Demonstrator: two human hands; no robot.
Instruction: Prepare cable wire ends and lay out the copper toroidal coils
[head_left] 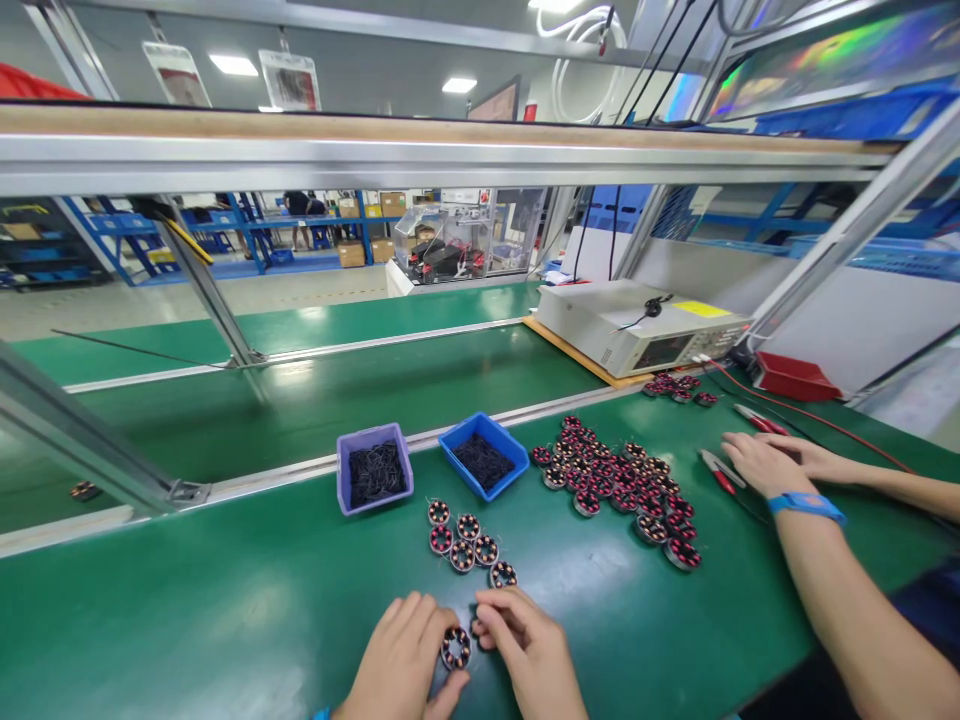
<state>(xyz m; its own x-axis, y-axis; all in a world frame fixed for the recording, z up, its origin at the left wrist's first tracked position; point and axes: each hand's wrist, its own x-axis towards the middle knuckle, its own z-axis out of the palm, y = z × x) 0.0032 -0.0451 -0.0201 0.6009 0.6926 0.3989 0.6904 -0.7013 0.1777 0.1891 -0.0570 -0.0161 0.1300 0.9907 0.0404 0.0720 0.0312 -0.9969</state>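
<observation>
My left hand (401, 655) and my right hand (525, 650) meet at the near edge of the green table. Together they pinch a small round copper-wound coil (455, 648), fingers curled round its rim on both sides. Just beyond my hands lies a short row of several similar coils (469, 540). A purple bin (373, 466) and a blue bin (484, 455), both filled with small dark wire parts, stand further back.
A big pile of coils (622, 485) lies to the right. A co-worker's hands (765, 462) with a blue wristband rest beside red-handled tools (720, 475). A white test instrument (637, 325) and red tray (795, 378) stand behind. A green conveyor belt (300, 395) runs across.
</observation>
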